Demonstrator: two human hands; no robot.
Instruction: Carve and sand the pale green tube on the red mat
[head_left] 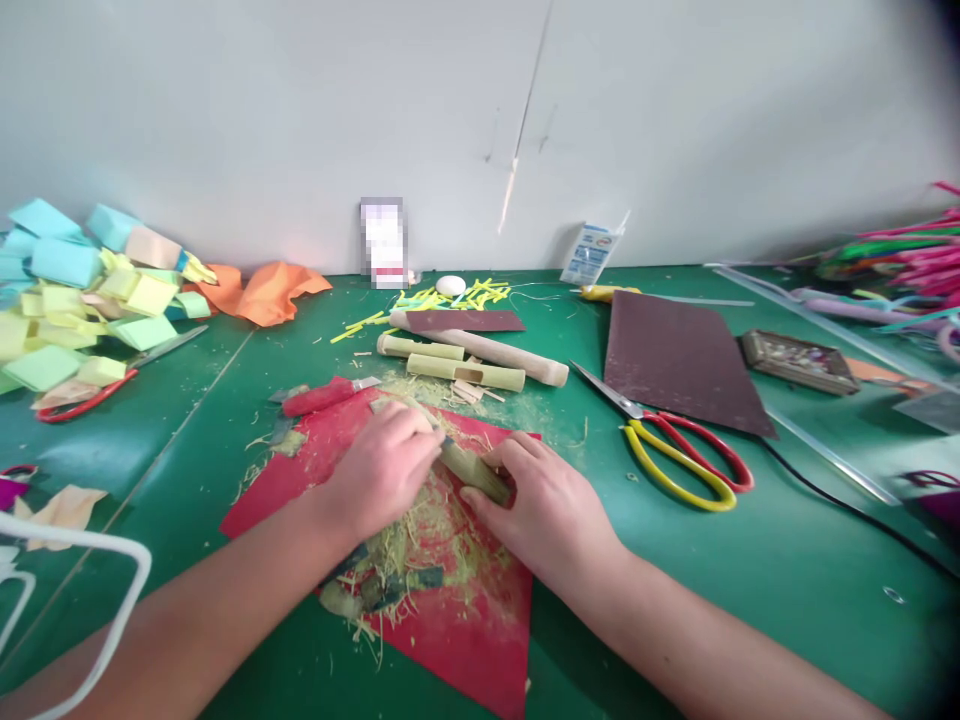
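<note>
My right hand (pixel 551 500) grips a greenish bamboo tube (pixel 471 470), thumb and fingers around its near end. Closed at the tube's far end is my left hand (pixel 390 465); its fingers hide what they hold, though a pale end sticks out beyond them. Both hands are above a red sheet (pixel 480 640) strewn with fibrous shavings (pixel 397 550) and fine dust. Just past the sheet lie two cut bamboo tubes, one with a notch (pixel 491 376), and a long pale rod (pixel 517 355). A red-handled knife (pixel 322 396) rests at the sheet's upper left corner.
Yellow-and-red-handled scissors (pixel 675 450) lie at right, beside a dark brown sheet (pixel 675 360) and a small box (pixel 799 362). Folded paper pieces (pixel 75 300) pile at left, near red-handled scissors (pixel 90 402) and orange cloth-like material (pixel 262 293). A white wire frame (pixel 127 590) stands front left.
</note>
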